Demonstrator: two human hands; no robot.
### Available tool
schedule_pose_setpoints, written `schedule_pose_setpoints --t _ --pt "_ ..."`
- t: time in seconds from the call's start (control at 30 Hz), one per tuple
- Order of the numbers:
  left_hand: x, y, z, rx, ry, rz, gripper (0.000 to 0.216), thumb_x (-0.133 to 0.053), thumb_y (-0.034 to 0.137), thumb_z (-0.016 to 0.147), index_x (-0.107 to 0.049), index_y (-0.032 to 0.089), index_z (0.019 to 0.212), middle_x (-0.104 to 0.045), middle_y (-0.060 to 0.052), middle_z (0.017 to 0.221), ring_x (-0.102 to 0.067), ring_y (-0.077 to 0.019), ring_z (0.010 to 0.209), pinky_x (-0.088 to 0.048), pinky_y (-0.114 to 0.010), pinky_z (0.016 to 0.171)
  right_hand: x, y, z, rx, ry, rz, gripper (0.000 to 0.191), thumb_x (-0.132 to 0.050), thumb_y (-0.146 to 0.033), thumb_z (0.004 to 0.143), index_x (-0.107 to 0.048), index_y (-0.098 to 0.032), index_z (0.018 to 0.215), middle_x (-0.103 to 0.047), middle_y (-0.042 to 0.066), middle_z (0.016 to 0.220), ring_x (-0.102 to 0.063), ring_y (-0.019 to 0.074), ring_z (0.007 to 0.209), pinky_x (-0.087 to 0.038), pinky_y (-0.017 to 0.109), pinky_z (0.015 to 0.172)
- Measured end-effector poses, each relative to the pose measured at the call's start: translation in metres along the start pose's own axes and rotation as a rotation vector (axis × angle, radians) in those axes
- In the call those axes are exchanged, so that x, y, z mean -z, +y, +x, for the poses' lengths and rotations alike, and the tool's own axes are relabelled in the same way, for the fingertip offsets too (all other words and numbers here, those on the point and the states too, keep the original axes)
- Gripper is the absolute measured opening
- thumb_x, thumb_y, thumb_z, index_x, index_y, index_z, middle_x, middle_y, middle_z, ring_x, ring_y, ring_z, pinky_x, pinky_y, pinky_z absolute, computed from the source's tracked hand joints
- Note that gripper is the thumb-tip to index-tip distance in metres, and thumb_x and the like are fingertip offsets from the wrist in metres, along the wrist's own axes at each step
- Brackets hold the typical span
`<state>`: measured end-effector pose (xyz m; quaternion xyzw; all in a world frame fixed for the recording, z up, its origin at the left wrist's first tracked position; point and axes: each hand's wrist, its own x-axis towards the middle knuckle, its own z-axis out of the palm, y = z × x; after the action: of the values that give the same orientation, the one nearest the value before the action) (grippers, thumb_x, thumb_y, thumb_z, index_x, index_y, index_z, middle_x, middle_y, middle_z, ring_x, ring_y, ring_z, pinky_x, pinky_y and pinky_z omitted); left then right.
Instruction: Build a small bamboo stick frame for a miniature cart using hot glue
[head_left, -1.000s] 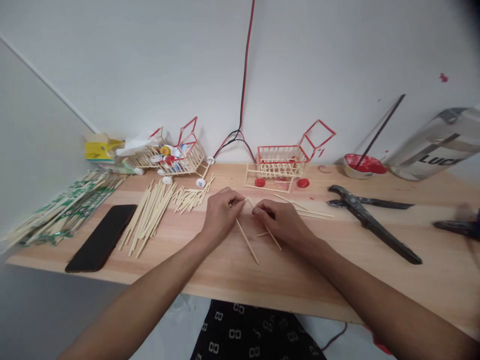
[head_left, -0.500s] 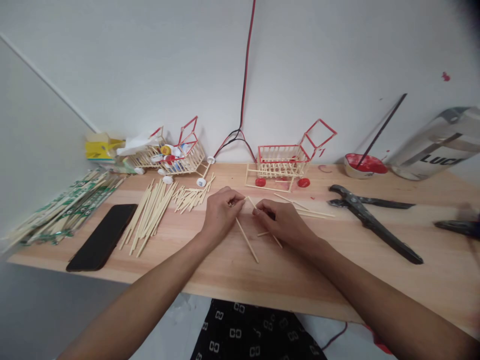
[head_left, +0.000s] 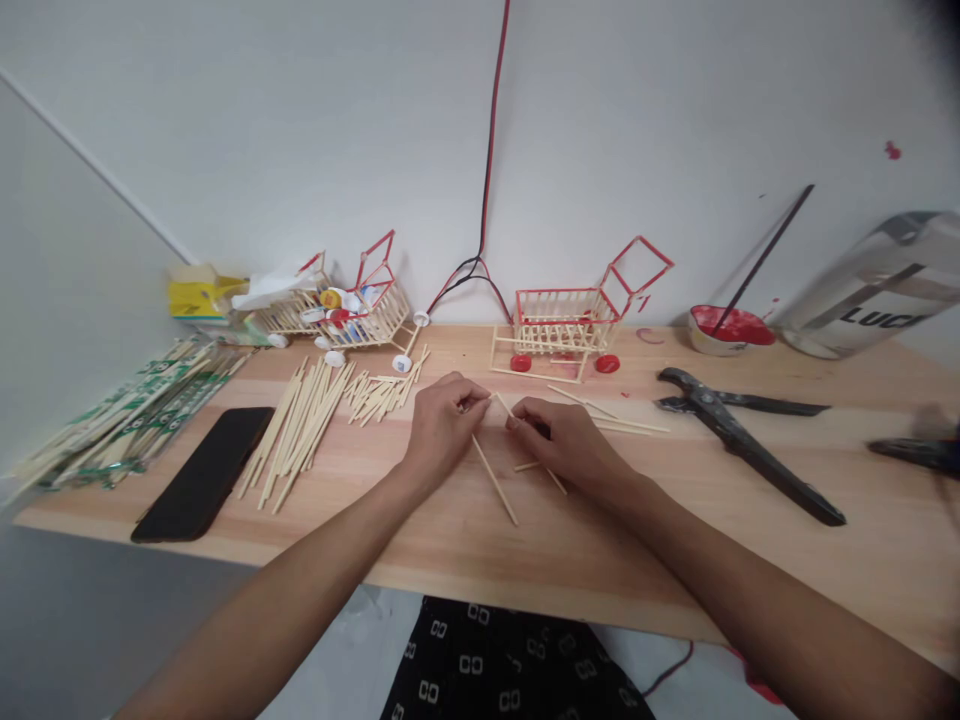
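Observation:
In the middle of the table my left hand (head_left: pixel 448 422) is closed in a pinch on a thin wooden stick (head_left: pixel 496 482), which slants down towards the front edge. My right hand (head_left: pixel 562 440), also pinched, grips another wooden stick (head_left: pixel 504 405) whose top end meets the left fingertips. The joint between the sticks is too small to make out. A short stick piece (head_left: pixel 526 467) pokes out under the right palm. Just behind the hands stands a miniature shopping cart (head_left: pixel 564 308) made of sticks, with red-painted rims and red wheels.
To the left lie cut sticks (head_left: pixel 300 430), shorter pieces (head_left: pixel 382 397), a black phone (head_left: pixel 204 475) and wrapped chopsticks (head_left: pixel 135 420). Another small cart (head_left: pixel 379 322) holds bottle caps. On the right are pliers (head_left: pixel 750 440), a bowl of red paint (head_left: pixel 731 332) and a large bottle (head_left: pixel 874 290).

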<state>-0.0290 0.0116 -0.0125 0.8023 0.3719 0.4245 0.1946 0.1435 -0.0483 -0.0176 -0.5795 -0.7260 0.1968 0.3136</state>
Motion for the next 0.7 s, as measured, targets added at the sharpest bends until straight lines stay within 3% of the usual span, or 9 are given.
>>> schedule_pose_setpoints --t 0.7 --pt "-0.0006 0.0005 0.0003 -0.01 -0.001 -0.009 0.013 -0.064 0.006 0.072 -0.068 0.018 0.069 -0.062 0.001 0.067 -0.055 -0.0126 0.067 -0.04 -0.025 0.062 -0.0005 -0.001 0.0004 0.002 -0.004 -0.017 0.019 -0.047 -0.025 0.087 -0.056 -0.017 0.072 -0.054 -0.003 0.061 -0.045 0.0113 0.059 -0.029 0.024 0.057"
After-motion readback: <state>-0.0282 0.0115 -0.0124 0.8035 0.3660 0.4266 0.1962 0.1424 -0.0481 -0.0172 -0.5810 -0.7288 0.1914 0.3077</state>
